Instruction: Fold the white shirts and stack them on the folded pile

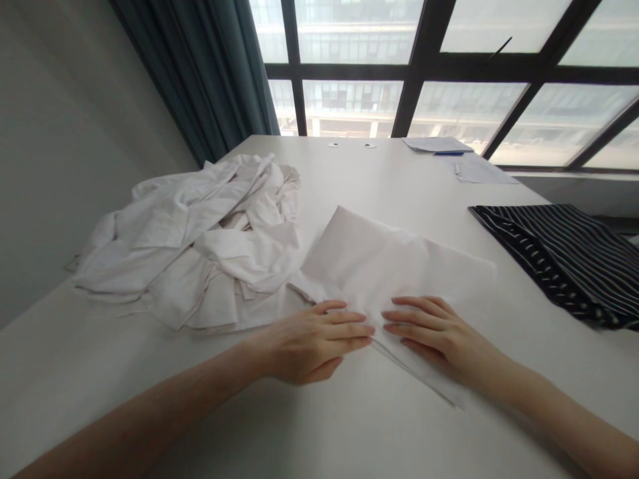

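A piece of white cloth (pixel 384 259) lies folded on the table in front of me, its folded edge running toward the lower right. My left hand (pixel 319 342) rests along the near left edge of the cloth with its fingers stretched out. On top of the cloth lies my right hand (pixel 434 332), fingers extended and pointing left. The fingertips of both hands are a short distance apart. Neither hand grips the cloth; both only touch it. Left of the cloth sits a rumpled heap of white garments (pixel 214 233).
A black-and-white striped cloth (pixel 564 253) lies folded at the table's right edge. Papers (pixel 482 169) and a blue pen (pixel 448 154) are at the far right of the white table (pixel 344 179). Behind stand a dark curtain (pixel 210 73) and large windows (pixel 354 100).
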### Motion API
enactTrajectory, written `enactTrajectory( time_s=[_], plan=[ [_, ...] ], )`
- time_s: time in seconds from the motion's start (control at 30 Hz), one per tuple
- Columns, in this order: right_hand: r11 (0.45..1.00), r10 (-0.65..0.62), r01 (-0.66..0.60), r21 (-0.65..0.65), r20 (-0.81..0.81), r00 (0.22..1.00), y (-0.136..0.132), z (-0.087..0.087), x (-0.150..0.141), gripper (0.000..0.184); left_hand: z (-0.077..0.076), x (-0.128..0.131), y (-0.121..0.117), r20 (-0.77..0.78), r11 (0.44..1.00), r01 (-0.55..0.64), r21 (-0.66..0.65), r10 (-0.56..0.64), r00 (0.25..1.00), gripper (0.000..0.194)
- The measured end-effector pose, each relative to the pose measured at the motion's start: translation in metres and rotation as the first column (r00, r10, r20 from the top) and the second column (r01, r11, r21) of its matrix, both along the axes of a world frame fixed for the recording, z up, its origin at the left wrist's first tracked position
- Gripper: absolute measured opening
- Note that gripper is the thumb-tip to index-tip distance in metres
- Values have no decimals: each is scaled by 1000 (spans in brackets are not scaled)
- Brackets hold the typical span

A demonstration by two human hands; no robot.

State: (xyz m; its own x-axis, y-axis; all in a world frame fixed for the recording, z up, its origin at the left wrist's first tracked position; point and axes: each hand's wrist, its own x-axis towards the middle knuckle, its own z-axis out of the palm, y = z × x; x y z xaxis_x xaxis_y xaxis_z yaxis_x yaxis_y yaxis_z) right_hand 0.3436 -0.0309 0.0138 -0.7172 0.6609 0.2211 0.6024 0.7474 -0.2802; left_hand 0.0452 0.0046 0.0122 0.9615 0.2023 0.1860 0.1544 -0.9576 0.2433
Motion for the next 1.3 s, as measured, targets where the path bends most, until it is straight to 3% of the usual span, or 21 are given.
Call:
enactTrajectory(
  time_s=[0.23, 0.4, 0.5, 0.77, 0.9, 0.97, 1.03, 1.17, 1.3],
  plan=[
    [997, -54, 54, 48, -21, 998, 0, 2, -2, 33, 4, -1, -1, 16, 999, 4, -45, -3, 1000, 51],
    [981, -131, 148, 123, -134, 982, 1, 6, 3, 32, 8, -5, 1, 44, 993, 24, -112, -19, 999, 51],
    [983, -98, 122, 140, -167, 981, 2, 7, 4, 32, 7, -6, 3, 47, 990, 31, -140, -24, 999, 50],
    [994, -2, -10, 108, 112, 994, -1, -2, -2, 40, 6, -4, 3, 50, 986, 22, -166, -14, 999, 48],
    [995, 23, -42, 87, 207, 978, -2, -1, -1, 44, 1, -5, 6, 141, 992, 8, -128, 10, 990, 43],
    [996, 43, -60, 63, 238, 970, -3, 2, 0, 45, -2, -7, 10, 206, 996, -59, -66, 71, 976, 40],
    [997, 65, -74, 28, 255, 965, -2, 5, 1, 46, -5, -10, 15, 264, 979, -206, -3, 200, 944, 37],
    [996, 88, -79, -45, 245, 965, 1, 9, 7, 53, -11, -15, 26, 305, 860, -511, 13, 483, 821, 34],
    [994, 65, -46, -101, 197, 978, 8, 9, 20, 59, -14, -16, 30, 287, 817, -575, -41, 561, 776, 42]
  ],
)
